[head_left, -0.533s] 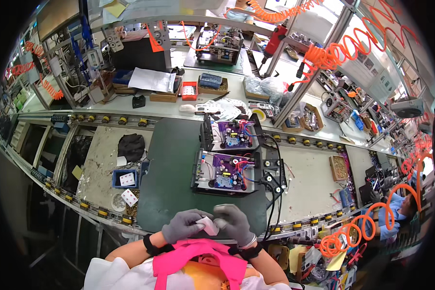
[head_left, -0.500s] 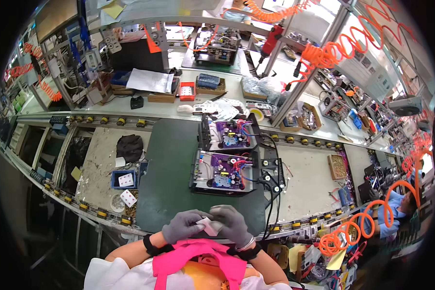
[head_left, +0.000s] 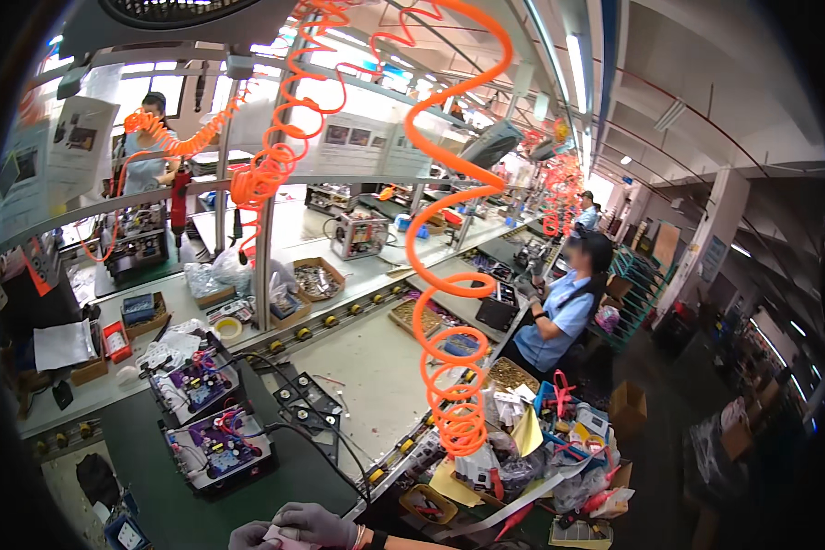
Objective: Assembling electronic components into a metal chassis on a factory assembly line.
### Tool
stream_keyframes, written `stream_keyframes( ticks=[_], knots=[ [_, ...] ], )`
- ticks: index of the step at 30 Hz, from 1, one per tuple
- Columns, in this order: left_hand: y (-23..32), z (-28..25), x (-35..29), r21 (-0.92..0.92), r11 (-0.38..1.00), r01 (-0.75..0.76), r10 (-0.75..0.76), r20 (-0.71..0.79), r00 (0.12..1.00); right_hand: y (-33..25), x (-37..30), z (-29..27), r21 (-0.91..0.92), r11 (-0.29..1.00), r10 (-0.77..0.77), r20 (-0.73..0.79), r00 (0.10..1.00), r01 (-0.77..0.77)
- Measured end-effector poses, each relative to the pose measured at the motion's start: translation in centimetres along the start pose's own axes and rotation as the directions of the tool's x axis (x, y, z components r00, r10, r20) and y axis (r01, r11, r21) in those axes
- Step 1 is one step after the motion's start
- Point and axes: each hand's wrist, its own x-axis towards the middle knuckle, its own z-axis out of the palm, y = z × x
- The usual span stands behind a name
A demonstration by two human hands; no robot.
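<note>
Both my hands wear grey gloves and meet at the lower edge, over the near side of a dark green board (head_left: 133,426). My right hand (head_left: 317,524) pinches a small pale pinkish-white piece (head_left: 289,541), perhaps folded paper or a sticker. On the piece's other side is my left hand (head_left: 249,536), its fingers closed at it and partly cut off by the frame. Beyond them, two open black chassis stand on the board: a nearer one (head_left: 218,446) and a farther one (head_left: 189,383), both with purple circuit boards and wires.
Right of the chassis lies a black bracket plate (head_left: 307,403) with cables. A coiled orange hose (head_left: 449,367) hangs in front. At right are a cluttered parts pile (head_left: 522,449) and a co-worker (head_left: 564,307) in light blue. Roller rails (head_left: 330,319) edge the line; a red power driver (head_left: 179,206) hangs behind.
The view has swung to the right and up, bringing the hose, co-worker and aisle into fuller sight. My hands now sit at the lower edge, still together at the pale piece.
</note>
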Motion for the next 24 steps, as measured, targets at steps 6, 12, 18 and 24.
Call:
stream_keyframes(
  ticks=[6,12,18,24],
  knots=[
    [0.2,1.2,1.4,-0.005,1.0,0.019,-0.019,0.089,0.996,1.9,-2.1,-0.8,0.143,0.988,0.069,-0.083,0.994,-0.057],
    [0.0,2.2,1.2,-0.006,1.0,0.017,-0.017,0.112,0.994,1.1,-2.7,-1.1,-0.309,0.932,-0.245,-0.152,0.958,0.19],
    [1.5,2.5,1.3,-0.102,0.994,0.037,-0.024,0.125,0.992,0.0,-2.6,-1.9,-0.479,0.878,-0.215,-0.399,0.891,-0.002],
    [1.3,1.8,1.4,-0.15,0.988,0.026,-0.011,0.099,0.995,-1.1,0.2,-1.7,-0.738,0.659,-0.441,-0.226,0.868,0.143]
  ],
)
